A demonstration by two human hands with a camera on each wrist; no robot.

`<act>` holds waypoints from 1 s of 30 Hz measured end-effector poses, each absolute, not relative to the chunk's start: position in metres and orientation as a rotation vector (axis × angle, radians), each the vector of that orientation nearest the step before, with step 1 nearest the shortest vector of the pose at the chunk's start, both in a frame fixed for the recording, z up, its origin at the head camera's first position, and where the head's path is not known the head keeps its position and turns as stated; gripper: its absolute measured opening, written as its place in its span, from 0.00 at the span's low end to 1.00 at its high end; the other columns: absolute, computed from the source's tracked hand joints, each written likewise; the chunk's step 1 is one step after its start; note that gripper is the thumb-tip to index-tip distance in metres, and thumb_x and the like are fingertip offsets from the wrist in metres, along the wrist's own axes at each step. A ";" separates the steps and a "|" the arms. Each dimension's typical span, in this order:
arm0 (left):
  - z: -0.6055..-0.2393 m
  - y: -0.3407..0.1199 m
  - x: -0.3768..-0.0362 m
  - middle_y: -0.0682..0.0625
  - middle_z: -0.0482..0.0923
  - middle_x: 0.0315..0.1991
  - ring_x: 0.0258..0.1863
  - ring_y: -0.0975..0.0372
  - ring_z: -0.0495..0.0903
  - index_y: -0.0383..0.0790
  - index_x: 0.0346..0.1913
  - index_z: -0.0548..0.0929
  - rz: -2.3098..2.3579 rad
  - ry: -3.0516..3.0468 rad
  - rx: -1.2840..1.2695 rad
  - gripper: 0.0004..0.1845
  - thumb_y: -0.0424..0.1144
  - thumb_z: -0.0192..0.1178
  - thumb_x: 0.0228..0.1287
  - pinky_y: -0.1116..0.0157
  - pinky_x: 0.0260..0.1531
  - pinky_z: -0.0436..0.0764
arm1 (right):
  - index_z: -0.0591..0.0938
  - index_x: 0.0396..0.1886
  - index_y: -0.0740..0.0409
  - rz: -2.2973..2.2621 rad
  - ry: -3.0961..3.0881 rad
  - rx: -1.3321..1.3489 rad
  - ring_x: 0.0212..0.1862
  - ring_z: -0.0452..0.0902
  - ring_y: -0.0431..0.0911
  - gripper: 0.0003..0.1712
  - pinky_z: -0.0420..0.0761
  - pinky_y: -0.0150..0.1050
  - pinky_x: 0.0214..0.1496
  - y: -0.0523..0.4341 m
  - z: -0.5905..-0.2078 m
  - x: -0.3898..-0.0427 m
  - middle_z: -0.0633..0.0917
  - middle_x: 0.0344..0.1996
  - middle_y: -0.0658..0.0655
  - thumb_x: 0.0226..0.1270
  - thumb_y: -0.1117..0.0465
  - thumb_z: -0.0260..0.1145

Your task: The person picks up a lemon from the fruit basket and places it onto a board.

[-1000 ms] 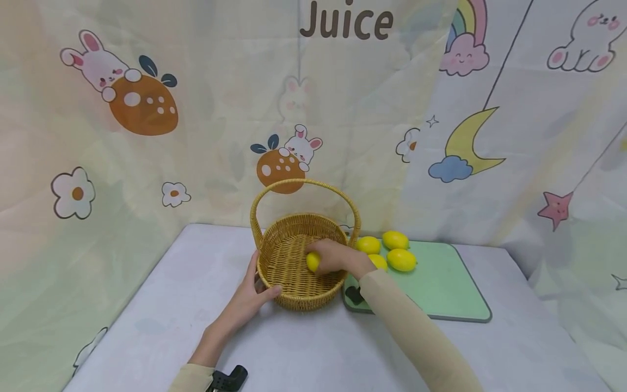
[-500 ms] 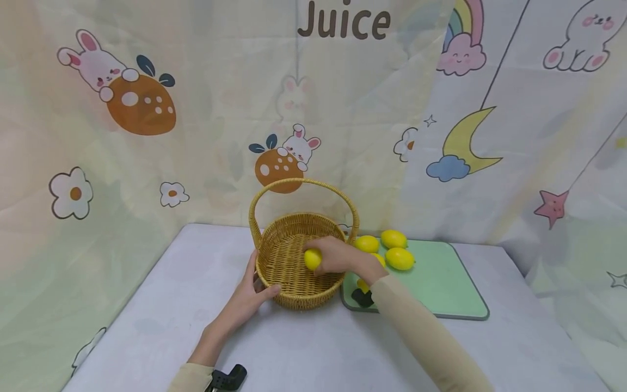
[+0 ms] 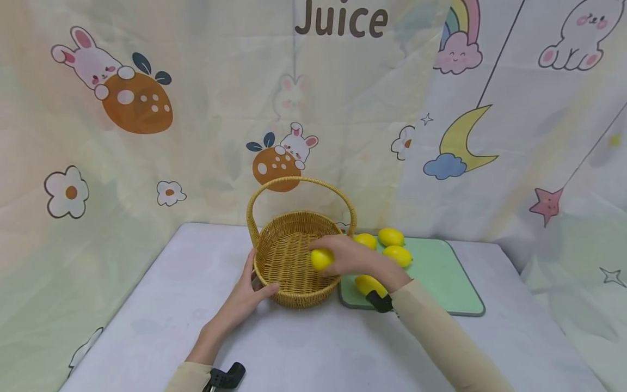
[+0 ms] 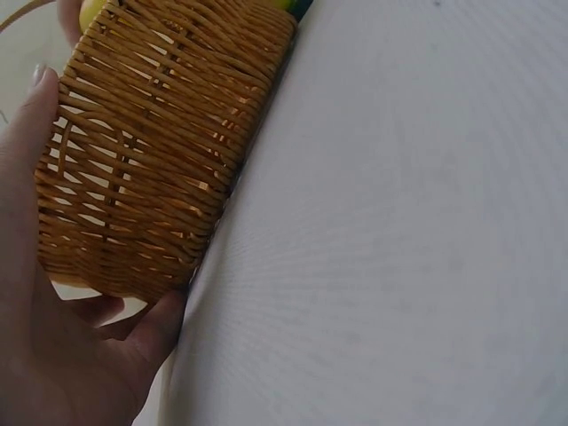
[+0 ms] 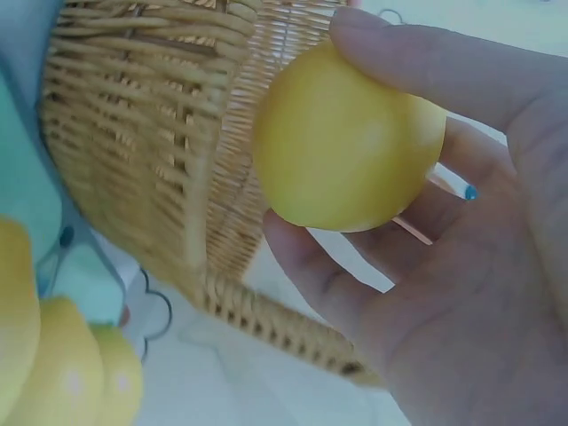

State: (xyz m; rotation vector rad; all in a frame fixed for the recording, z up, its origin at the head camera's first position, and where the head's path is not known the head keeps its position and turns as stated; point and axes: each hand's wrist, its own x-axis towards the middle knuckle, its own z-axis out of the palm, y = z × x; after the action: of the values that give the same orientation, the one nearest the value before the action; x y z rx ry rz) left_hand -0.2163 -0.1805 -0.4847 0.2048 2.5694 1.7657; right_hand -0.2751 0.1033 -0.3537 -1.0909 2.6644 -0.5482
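My right hand [image 3: 350, 256] pinches a yellow lemon [image 3: 321, 259] between thumb and fingers, over the right part of the wicker basket [image 3: 301, 299]. In the right wrist view the lemon [image 5: 346, 142] is beside the basket's rim [image 5: 213, 186]. My left hand [image 3: 247, 291] grips the basket's left side, its thumb near the front rim. Seen from the left wrist, that hand's fingers curl around the woven wall [image 4: 160, 142]. No other lemon shows on the visible basket floor.
A green cutting board [image 3: 441, 283] lies right of the basket and carries several lemons [image 3: 397, 256]. One lemon [image 3: 369, 285] sits near its front edge, partly behind the right wrist's camera. The tall basket handle [image 3: 301, 178] arches up. A printed curtain [image 3: 206, 136] hangs behind the table.
My right hand has shifted right within the basket, still holding the lemon. Its forearm moved right too, uncovering the lemon at the board's front. The left hand keeps its grip.
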 end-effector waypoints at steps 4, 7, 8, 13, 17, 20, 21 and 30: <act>-0.484 -0.179 -0.217 0.50 0.38 0.82 0.80 0.46 0.47 0.74 0.76 0.30 1.774 2.557 0.215 0.57 0.52 0.67 0.63 0.47 0.74 0.62 | 0.76 0.67 0.45 -0.529 2.686 -1.068 0.58 0.75 0.47 0.35 0.78 0.45 0.57 0.120 -0.346 -0.263 0.79 0.64 0.50 0.58 0.61 0.73; -0.483 -0.179 -0.217 0.51 0.38 0.82 0.80 0.46 0.47 0.74 0.76 0.31 1.771 2.559 0.201 0.57 0.53 0.68 0.62 0.47 0.74 0.61 | 0.76 0.67 0.47 -0.524 2.708 -1.079 0.61 0.74 0.48 0.34 0.77 0.47 0.61 0.133 -0.343 -0.256 0.79 0.63 0.51 0.59 0.61 0.73; -0.483 -0.179 -0.217 0.51 0.38 0.82 0.80 0.46 0.47 0.74 0.76 0.31 1.769 2.559 0.199 0.57 0.53 0.68 0.62 0.47 0.74 0.61 | 0.77 0.66 0.48 -0.526 2.712 -1.083 0.61 0.75 0.48 0.33 0.77 0.48 0.62 0.137 -0.343 -0.254 0.80 0.63 0.51 0.59 0.62 0.72; -0.483 -0.179 -0.216 0.51 0.37 0.82 0.80 0.47 0.47 0.76 0.76 0.30 1.771 2.545 0.198 0.57 0.53 0.68 0.62 0.48 0.75 0.61 | 0.78 0.64 0.48 -0.508 2.743 -1.078 0.59 0.75 0.46 0.31 0.77 0.47 0.61 0.161 -0.352 -0.248 0.81 0.59 0.48 0.58 0.65 0.70; -0.482 -0.180 -0.217 0.50 0.37 0.82 0.80 0.46 0.47 0.74 0.76 0.30 1.770 2.539 0.187 0.58 0.53 0.68 0.62 0.48 0.75 0.61 | 0.79 0.63 0.46 -0.491 2.788 -1.026 0.61 0.75 0.47 0.31 0.78 0.49 0.63 0.181 -0.361 -0.246 0.81 0.59 0.47 0.58 0.63 0.71; -0.482 -0.181 -0.217 0.49 0.38 0.82 0.80 0.45 0.47 0.74 0.76 0.30 1.763 2.541 0.186 0.58 0.52 0.68 0.63 0.47 0.74 0.61 | 0.79 0.63 0.50 -0.498 2.810 -0.980 0.63 0.75 0.50 0.31 0.78 0.51 0.64 0.195 -0.366 -0.243 0.81 0.60 0.50 0.58 0.64 0.72; -0.482 -0.181 -0.216 0.49 0.38 0.82 0.80 0.46 0.48 0.76 0.75 0.30 1.764 2.543 0.188 0.57 0.52 0.68 0.63 0.48 0.74 0.62 | 0.79 0.63 0.51 -0.496 2.817 -0.971 0.63 0.75 0.51 0.31 0.78 0.52 0.64 0.200 -0.368 -0.243 0.82 0.60 0.50 0.57 0.64 0.72; -0.481 -0.180 -0.215 0.50 0.38 0.82 0.80 0.46 0.47 0.75 0.76 0.30 1.774 2.543 0.191 0.57 0.52 0.68 0.63 0.48 0.74 0.62 | 0.79 0.62 0.57 -0.452 2.920 -0.827 0.63 0.75 0.58 0.32 0.76 0.59 0.66 0.238 -0.380 -0.244 0.82 0.60 0.58 0.55 0.67 0.73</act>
State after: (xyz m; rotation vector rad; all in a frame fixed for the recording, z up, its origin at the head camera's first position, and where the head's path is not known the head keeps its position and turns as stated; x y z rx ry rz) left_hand -0.2150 -0.1804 -0.4814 0.1908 2.5430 1.7740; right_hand -0.2440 0.2385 -0.3801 -0.8271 2.9200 -0.4516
